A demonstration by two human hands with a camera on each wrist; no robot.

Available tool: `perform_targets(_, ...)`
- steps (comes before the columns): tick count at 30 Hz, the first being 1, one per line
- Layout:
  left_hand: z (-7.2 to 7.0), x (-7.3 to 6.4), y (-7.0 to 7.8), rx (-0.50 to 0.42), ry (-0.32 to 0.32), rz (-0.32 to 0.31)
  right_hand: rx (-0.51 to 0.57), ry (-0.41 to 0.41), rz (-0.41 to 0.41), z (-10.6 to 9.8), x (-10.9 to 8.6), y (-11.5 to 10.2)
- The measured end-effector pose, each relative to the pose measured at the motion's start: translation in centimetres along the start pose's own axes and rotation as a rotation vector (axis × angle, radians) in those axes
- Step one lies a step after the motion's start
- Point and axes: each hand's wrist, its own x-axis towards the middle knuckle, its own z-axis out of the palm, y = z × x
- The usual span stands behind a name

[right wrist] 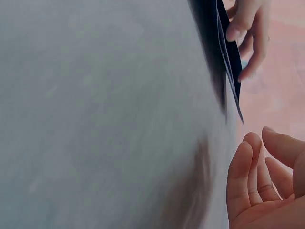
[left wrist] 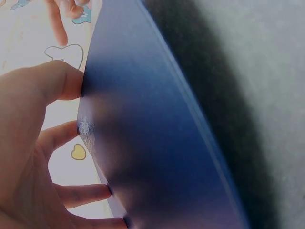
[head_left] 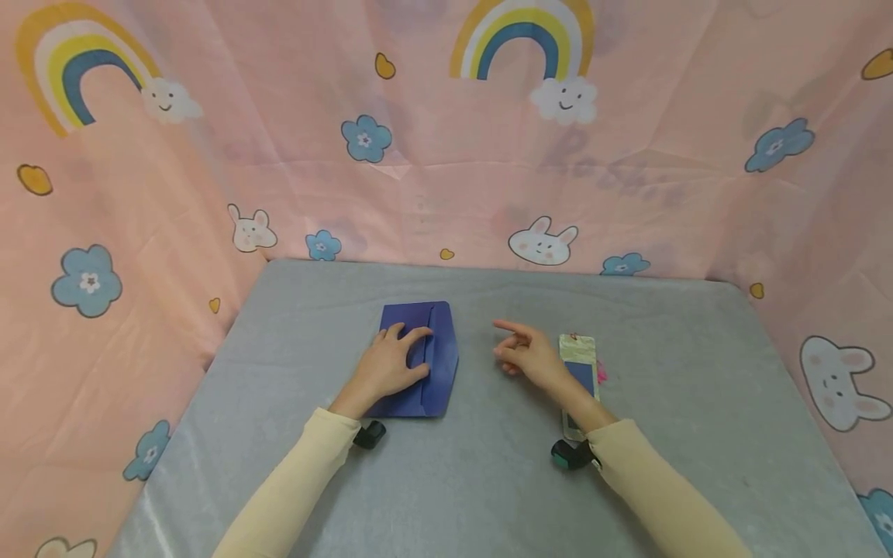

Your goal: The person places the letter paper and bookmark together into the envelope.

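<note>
Envelope of deep-blue paper [head_left: 418, 353] was set on the grey cloth-covered bench [head_left: 474, 496], touched by spread fingers of L hand [head_left: 386, 366], nothing pinched. R hand [head_left: 533, 360] was held nearby, apart from it, empty, fingers loosely bent. Judged part-done: flap [head_left: 444, 364] was unfolded, unsealed; pale-green rectangular item w/ blue panel [head_left: 578, 353] was ungripped.

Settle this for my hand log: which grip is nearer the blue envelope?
Left. The left grip is on the envelope, its fingertips touching it; the right grip is apart from it, off its right side in the head view.
</note>
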Motion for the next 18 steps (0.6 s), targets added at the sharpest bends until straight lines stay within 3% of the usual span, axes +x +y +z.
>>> perform_targets(10, 0.1, 0.0, 0.0, -0.006, -0.008, -0.006, -0.081, 0.109, -0.005, -3.8, -2.5, 2.0)
perform_targets(18, 0.2, 0.1, 0.0, -0.003, -0.002, -0.004, -0.111, 0.126, -0.030, -6.3, -4.1, 2.9)
